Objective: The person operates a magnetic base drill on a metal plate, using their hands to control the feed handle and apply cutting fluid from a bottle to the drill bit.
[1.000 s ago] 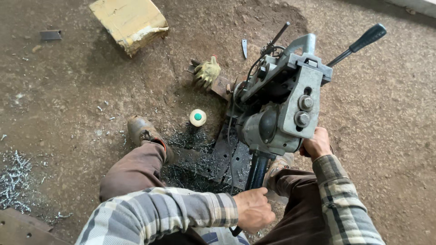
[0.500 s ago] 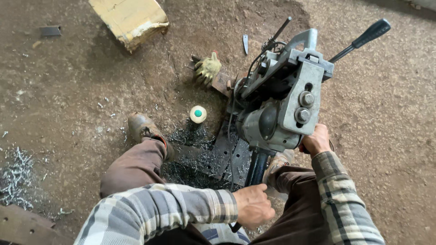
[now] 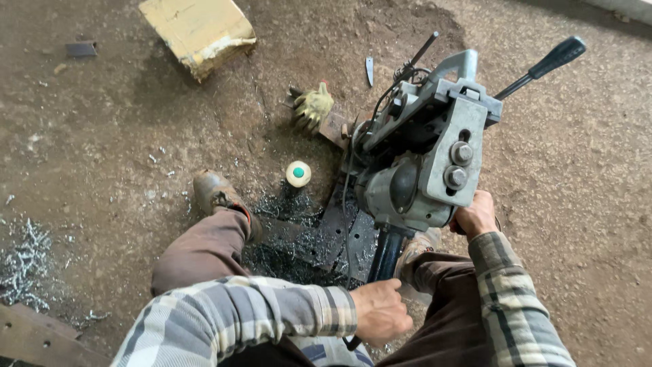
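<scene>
Left hand [image 3: 380, 314] closed round black lever [image 3: 382, 261] at near side of grey drill machine [image 3: 424, 160]; right hand [image 3: 475, 214] grips its right flank. Machine sits centre-right on dark plate [image 3: 339, 234]. Best w/ steady, even pressure, body braced.

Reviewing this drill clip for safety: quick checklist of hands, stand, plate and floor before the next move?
1. Left hand gripping the dark handle under the drill: ok.
2. Right hand against the drill body's lower right side: ok.
3. Gloves on hands: not ok, both bare; a glove lies on the floor.
4. Steel plate clamped: cannot tell.
5. Floor around the plate: not ok, metal shavings and a small bottle nearby.
6. Boot away from the drill: ok.
</scene>
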